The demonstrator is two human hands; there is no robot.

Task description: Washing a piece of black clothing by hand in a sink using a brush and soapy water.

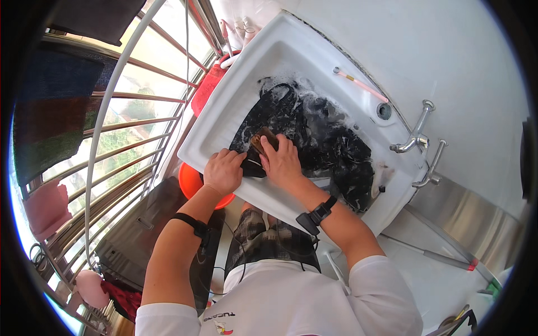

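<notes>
A soaked black garment (330, 131) lies spread in the white sink (203, 133), with soapy foam over and around it. My right hand (283, 163) is closed around a brown wooden scrubbing brush (267, 138), which rests on the cloth near the sink's front left edge. Its bristles are hidden. Just left of it, my left hand (223, 172) sits at the front rim, fingers curled and pinching the garment's edge. Part of the cloth between the two hands is pulled up toward the rim.
Two metal taps (416, 140) (430, 171) stick out from the right wall. A pink-handled stick (361, 85) lies on the back ledge beside a round hole (384, 111). An orange bucket (193, 182) stands below the left corner, and barred windows (126, 126) line the left.
</notes>
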